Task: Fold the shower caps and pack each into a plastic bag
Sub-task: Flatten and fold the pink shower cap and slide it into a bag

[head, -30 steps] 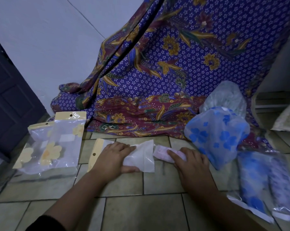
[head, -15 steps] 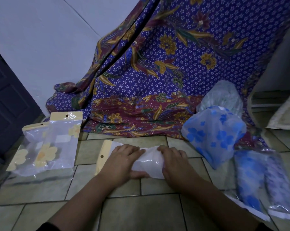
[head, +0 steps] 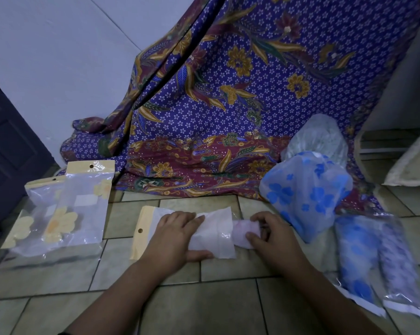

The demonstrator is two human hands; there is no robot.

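Note:
A clear plastic bag [head: 218, 234] with a tan header strip lies flat on the tiled floor in front of me. My left hand [head: 174, 238] holds it down, fingers on top and thumb curled under its near edge. A folded pink shower cap [head: 244, 232] sticks out of the bag's right-hand mouth. My right hand [head: 270, 235] pinches that cap between thumb and curled fingers. A loose blue-flowered shower cap [head: 305, 192] sits puffed up to the right, with a clear one [head: 317, 139] behind it.
Two packed bags with yellow-flowered caps [head: 64, 209] lie at the left. Two more packed bags [head: 378, 259], blue and purple, lie at the right. A patterned purple cloth [head: 228, 105] hangs behind. A dark door [head: 6, 146] stands at far left.
Half a second ago my right hand was pressed against the bag's mouth with the cap hidden; now it has drawn back to the right and the pink cap shows outside the bag.

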